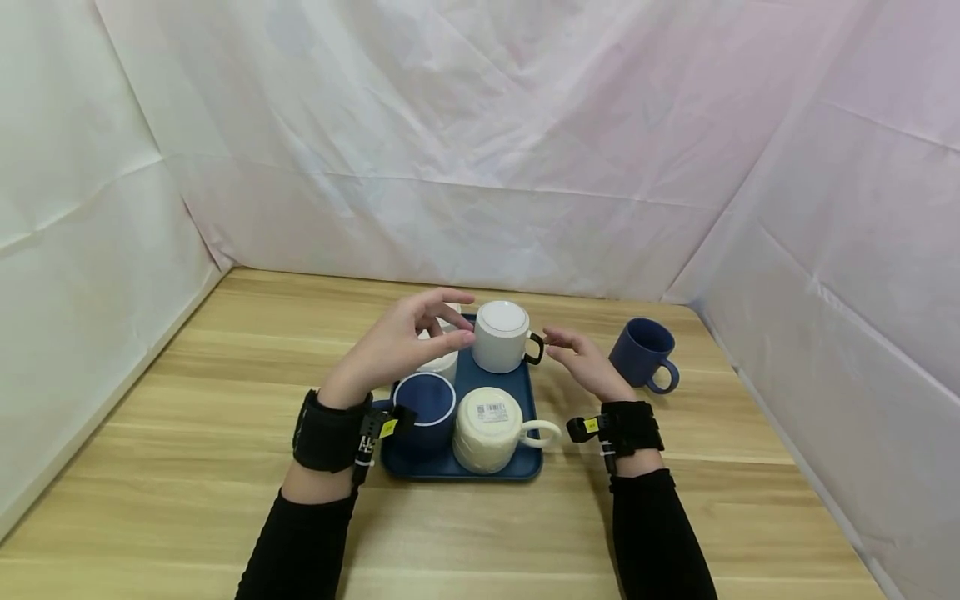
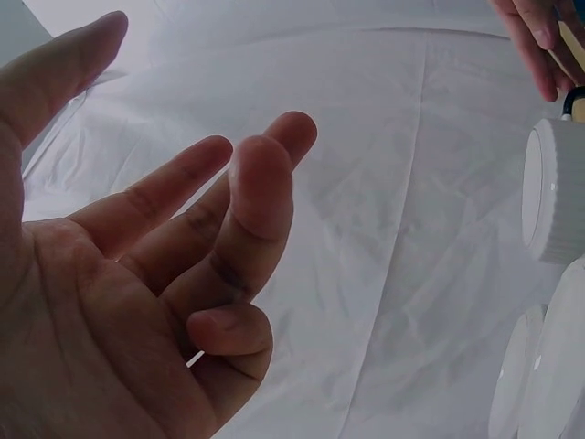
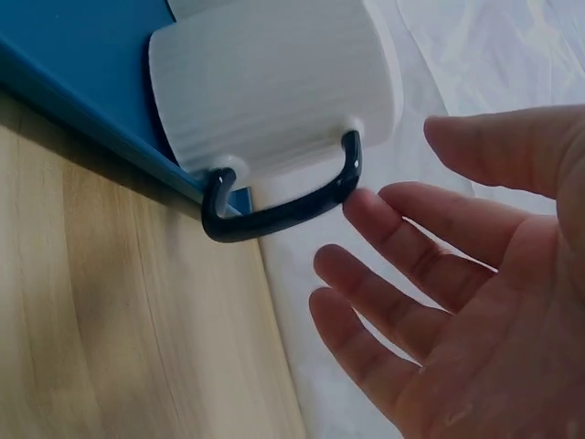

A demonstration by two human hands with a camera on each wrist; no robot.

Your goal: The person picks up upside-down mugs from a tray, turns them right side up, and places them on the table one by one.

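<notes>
I hover my empty, loose-fingered left hand [image 1: 401,342] and right hand [image 1: 583,360] on either side of the upturned white mug [image 1: 501,336] with a black handle, which stands at the far end of the blue tray [image 1: 529,398].

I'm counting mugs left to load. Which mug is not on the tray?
The dark blue mug at the far right: it stands upright on the wooden table, beyond the right hand; the others sit on the blue tray.

Creased white sheeting [image 1: 480,125] hung as walls across the upper frame and both sides, enclosing a light wooden table [image 1: 150,500] filling the lower half.
</notes>
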